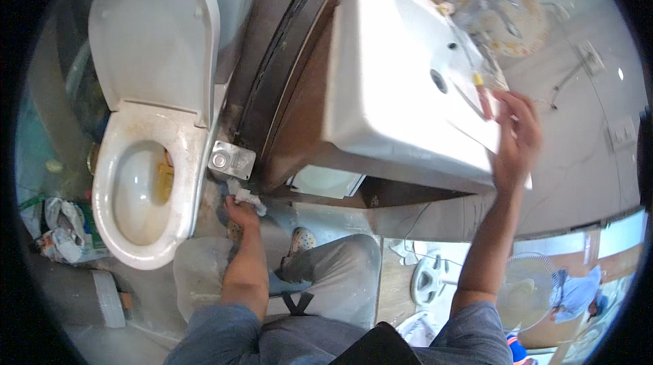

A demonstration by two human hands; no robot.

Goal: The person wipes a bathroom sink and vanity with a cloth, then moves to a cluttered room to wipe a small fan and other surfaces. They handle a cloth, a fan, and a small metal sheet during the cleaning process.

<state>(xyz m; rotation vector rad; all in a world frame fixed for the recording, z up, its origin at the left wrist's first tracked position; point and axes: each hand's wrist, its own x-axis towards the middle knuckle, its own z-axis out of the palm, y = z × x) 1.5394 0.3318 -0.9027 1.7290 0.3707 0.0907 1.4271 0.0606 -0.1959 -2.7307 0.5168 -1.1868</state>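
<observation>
Low beside the toilet, my left hand (241, 211) is closed on a crumpled white cloth or tissue (246, 196). Just above that cloth, a square metal floor drain piece (232, 160) stands by the toilet's base. Over the right side of the white washbasin (367, 103), my right hand (518, 127), slightly blurred, grips a screwdriver-like tool (483, 98) with a red and yellow handle. Its thin shaft points toward the far side of the basin; the tip is hard to make out.
The toilet (194, 219) has its lid raised, at left. A wooden cabinet (299, 130) carries the basin. Behind it are a round mirror-like plate (503, 15) and wall sockets (590, 58). A fan (520, 290) and another person (577, 291) appear at lower right; plastic bags (64, 229) lie left.
</observation>
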